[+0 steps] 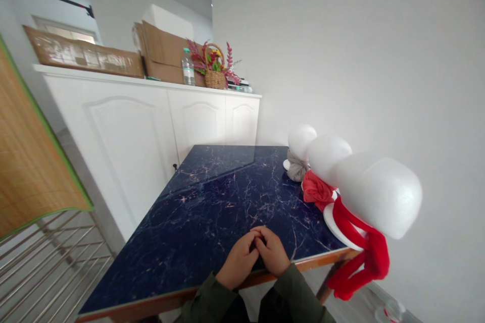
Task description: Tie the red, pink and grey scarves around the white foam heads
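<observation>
The left hand (238,258) and the right hand (274,253) are resting together at the near edge of the dark blue, marble-patterned desk (212,227), their fingers curling loosely inward and their tips touching; whether anything is lying hidden between the palms, I cannot tell from this angle. Dark green sleeves (212,297) are covering both wrists. Along the right side of the desk, three white rounded forms, probably mannequin heads, are standing in a row, well apart from the hands: the far form (302,139) is wearing a grey cloth (296,168) around its lower part, the middle form (326,155) a coral cloth (317,190), and the near form (382,194) a bright red cloth (377,255), which is hanging over the desk's edge. Beyond the desk, a white cabinet (125,123) is carrying a cardboard box (166,50), a clear bottle (188,68) and a wicker basket (215,79) of flowers. At left, a metal rack (76,258) is standing beside the desk.
</observation>
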The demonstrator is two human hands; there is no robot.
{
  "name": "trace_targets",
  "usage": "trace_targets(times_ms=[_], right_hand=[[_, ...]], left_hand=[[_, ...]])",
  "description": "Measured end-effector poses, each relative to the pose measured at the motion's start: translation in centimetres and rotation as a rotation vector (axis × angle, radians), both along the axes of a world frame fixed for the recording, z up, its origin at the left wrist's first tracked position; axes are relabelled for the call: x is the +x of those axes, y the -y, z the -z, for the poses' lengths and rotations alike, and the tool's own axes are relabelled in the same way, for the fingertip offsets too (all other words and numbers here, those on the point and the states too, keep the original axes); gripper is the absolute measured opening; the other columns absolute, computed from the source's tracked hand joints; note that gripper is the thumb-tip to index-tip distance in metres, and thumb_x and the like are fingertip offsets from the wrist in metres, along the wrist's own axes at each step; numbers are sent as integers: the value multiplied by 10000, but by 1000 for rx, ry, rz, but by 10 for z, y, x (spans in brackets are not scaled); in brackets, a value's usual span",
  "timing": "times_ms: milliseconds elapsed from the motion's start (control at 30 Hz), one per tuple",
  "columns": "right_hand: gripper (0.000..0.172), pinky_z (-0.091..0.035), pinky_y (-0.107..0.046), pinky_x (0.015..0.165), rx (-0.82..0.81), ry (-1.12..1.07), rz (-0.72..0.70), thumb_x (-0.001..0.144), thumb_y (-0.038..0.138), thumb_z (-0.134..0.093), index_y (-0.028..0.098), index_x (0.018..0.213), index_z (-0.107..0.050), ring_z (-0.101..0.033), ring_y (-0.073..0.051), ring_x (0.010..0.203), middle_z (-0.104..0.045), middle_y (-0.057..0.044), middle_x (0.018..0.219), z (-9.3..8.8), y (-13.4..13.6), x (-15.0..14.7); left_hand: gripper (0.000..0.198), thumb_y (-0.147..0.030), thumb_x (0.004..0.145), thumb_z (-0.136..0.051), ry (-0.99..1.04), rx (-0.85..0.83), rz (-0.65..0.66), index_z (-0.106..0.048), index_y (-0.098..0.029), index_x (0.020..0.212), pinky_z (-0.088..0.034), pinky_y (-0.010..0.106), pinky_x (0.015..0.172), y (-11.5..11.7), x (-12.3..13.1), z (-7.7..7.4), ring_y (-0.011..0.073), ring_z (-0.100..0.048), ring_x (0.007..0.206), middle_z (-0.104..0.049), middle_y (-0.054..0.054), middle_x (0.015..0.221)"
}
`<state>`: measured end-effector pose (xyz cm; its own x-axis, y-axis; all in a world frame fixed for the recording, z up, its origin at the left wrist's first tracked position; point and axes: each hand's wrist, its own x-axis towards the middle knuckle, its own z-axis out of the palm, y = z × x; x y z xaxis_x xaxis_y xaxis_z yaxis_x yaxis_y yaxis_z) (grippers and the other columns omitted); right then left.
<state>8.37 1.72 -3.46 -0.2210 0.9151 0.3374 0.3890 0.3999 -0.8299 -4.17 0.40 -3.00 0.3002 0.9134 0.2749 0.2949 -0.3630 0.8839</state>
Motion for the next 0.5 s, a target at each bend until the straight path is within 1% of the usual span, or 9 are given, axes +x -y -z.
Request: trace_targets(times_ms=[167, 300, 500], right_hand=[[271, -434, -293, 819, 6, 1, 3, 765, 130, -437, 203, 959, -612, -574, -161, 874, -635, -30, 916, -2, 1, 0], [269, -432, -292, 824, 12, -1, 1, 768, 128, -437, 198, 962, -609, -571, -159, 875, -632, -31, 917, -3, 2, 0], [269, -433, -288, 819, 13, 6, -2, 768, 125, -439, 201, 964, -607, -572, -157, 869, -633, -27, 916, -3, 2, 0]], left_hand=[[342, -117, 739, -433, -8, -7, -14, -575, -168, 1047, -395, 269, 899, 1, 0, -2, 162, -546, 985, -610, 54, 1068], [338, -120, 745, -433, -1, -9, -2, -574, -169, 1049, -406, 267, 883, 2, 0, -3, 160, -551, 972, -612, 54, 1063], [343, -111, 744, -433, -20, 9, -11, -577, -171, 1048, -404, 270, 883, 2, -1, -2, 161, -550, 968, -611, 55, 1062]])
